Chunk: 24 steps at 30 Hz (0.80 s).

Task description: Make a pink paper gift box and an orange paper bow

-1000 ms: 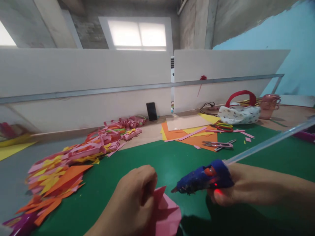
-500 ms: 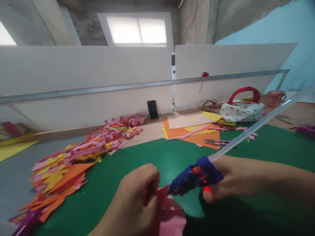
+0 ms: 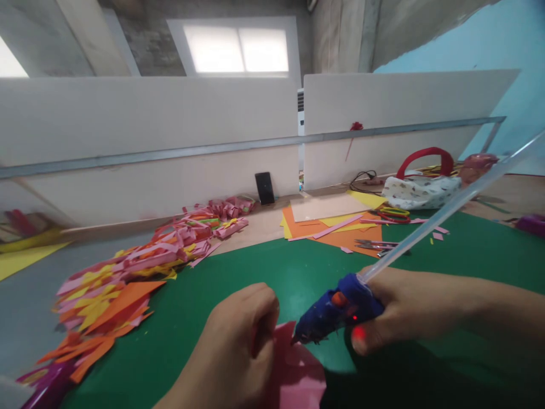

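Note:
Low in the middle, my left hand [image 3: 238, 341] is closed on a piece of pink paper [image 3: 300, 378], whose lower part runs out of the picture. My right hand [image 3: 392, 309] grips a blue glue gun [image 3: 338, 309] with a glowing red light on its side. A long clear glue stick [image 3: 447, 218] sticks out of its back end, slanting up to the right. The nozzle points down to the left and meets the pink paper near its upper edge, beside my left fingers. Whether any glue is on the paper I cannot tell.
Pink, yellow and orange paper cut-outs [image 3: 140, 261] are heaped on the left. Behind the green mat [image 3: 238, 267] lie orange and yellow sheets [image 3: 336, 233], thread snips [image 3: 374, 245] and yellow-and-red scissors [image 3: 392, 214]. A phone [image 3: 264, 188] leans on the white board; a fabric basket [image 3: 421, 192] stands right.
The nozzle has shifted slightly down along the pink paper's edge. Both hands keep their hold, and the camera view has moved only a little.

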Motion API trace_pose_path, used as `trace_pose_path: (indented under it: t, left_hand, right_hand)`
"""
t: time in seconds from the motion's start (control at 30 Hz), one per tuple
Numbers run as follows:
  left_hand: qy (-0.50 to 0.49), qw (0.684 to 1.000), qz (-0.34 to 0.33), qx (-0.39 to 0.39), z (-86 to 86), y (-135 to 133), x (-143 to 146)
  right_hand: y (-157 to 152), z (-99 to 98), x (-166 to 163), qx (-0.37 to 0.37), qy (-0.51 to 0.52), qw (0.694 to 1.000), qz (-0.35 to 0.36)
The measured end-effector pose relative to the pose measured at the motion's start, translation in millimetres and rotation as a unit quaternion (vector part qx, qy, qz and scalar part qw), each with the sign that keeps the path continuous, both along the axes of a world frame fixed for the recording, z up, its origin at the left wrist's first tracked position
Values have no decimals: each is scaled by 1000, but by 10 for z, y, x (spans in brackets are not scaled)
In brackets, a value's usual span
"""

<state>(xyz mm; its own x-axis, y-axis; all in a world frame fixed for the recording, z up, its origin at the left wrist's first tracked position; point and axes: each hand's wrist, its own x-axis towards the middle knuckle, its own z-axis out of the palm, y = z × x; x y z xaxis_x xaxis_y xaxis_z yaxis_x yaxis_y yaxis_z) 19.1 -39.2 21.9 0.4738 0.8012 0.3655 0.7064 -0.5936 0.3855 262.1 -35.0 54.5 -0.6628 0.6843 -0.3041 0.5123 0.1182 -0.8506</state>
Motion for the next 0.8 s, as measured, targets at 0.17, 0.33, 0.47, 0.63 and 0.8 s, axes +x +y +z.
trace_pose_path:
  t: [0.17,0.33,0.47,0.63,0.8]
  left_hand:
    - [1,999,-36,30,-66,53,-44]
    - [10,998,-34,52,-84,74,-48]
    - [10,997,-41,59,-87,72,-39]
    - [11,998,-37,43,-62,39,-6]
    - [15,999,-12,26,-47,17,18]
  right_hand:
    - [-26,11,28,-1,-24,1000,1]
    - [-89,-29,90,9,-57,998,-34]
    - [-136,-15,100,-14,-53,998,-40]
    - [-112,-11,31,0,-25,999,-30]
    - [-10,-59,-53,26,-13,999,-18]
